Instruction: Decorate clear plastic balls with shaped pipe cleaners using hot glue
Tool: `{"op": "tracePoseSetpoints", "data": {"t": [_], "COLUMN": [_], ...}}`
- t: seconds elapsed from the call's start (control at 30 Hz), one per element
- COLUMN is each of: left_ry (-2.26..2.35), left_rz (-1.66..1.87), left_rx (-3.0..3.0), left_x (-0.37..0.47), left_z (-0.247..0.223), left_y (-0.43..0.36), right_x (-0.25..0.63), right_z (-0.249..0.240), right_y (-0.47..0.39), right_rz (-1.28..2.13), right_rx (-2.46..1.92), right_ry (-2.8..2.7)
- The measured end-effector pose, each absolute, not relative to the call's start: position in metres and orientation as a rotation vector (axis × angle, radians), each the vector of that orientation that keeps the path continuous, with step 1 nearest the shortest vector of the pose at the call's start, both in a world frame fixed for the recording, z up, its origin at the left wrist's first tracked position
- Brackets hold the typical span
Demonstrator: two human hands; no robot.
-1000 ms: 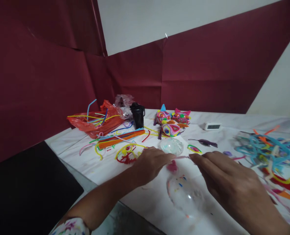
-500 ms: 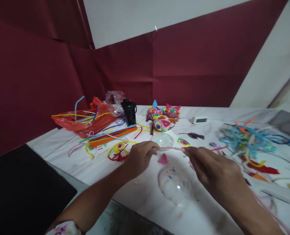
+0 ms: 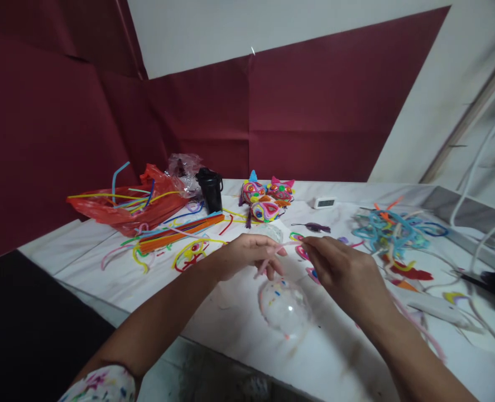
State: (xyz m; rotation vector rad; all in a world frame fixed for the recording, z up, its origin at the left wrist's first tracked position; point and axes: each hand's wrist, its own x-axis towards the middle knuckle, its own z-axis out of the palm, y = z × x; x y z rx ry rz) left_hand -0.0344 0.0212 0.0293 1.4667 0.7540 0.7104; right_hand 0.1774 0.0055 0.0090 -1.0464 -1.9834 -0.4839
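A thin pink pipe cleaner [image 3: 291, 243] runs between my two hands above the table. My right hand [image 3: 341, 268] pinches it between thumb and fingertips. It passes through the bent fingers of my left hand [image 3: 247, 255], which hold it loosely, and its free end hangs below the thumb. Under my hands lies a clear plastic dome [image 3: 287, 310] with small coloured bits on it. A second clear piece [image 3: 271, 231] sits behind, partly covered by my left fingers. Pink-edged eye-shaped pieces [image 3: 301, 252] are partly hidden beside my right fingertips.
Three colourful decorated fish-like figures [image 3: 266, 209] stand at the back near a black cup [image 3: 210, 192]. Orange and blue pipe cleaners [image 3: 180, 233] and a red plastic bag [image 3: 147, 215] lie left. A blue tangle [image 3: 393, 231], a white glue gun [image 3: 435, 307] and cables lie right.
My left fingers have loosened and spread, and one end of the pink pipe cleaner now hangs down from them. Earlier it was stretched straight between both hands. The view has shifted right.
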Motion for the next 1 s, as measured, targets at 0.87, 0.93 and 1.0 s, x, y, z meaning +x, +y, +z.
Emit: {"op": "tracePoseSetpoints", "data": {"t": [0.87, 0.93, 1.0], "left_ry": [0.861, 0.873, 0.881], "left_rz": [1.180, 1.184, 1.169], "left_rx": [1.432, 1.483, 1.520], "left_x": [-0.017, -0.016, -0.015], "left_z": [-0.003, -0.002, -0.001], "left_y": [0.049, 0.052, 0.054], "right_x": [0.165, 0.165, 0.166], "right_z": [-0.015, -0.019, -0.022], "right_y": [0.013, 0.015, 0.017], "right_rz": [-0.230, -0.222, -0.237], "right_rx": [-1.071, -1.098, -1.139], "right_ry": [-2.141, -2.104, -2.070]}}
